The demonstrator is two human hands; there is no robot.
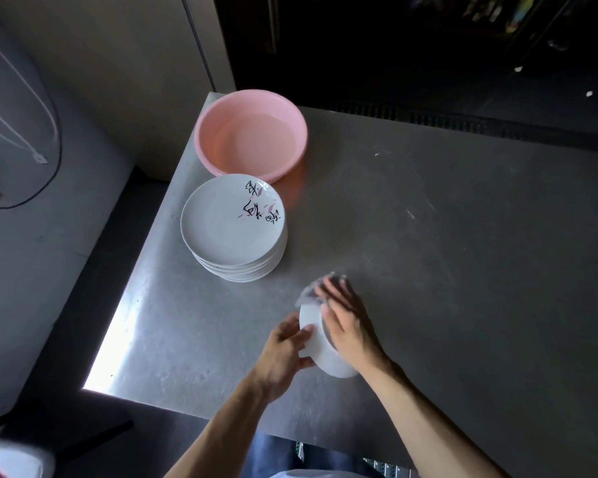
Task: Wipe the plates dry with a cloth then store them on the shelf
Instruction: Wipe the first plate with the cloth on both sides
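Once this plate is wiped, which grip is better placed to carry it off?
Probably the left. The left grip holds the tilted plate by its rim. The right grip presses the cloth flat against the plate's face, so it would need to regrip first.

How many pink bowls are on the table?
1. The pink bowl sits at the far left corner of the table, just behind the stack of plates. No other is in sight, though the picture cuts off the table's right side.
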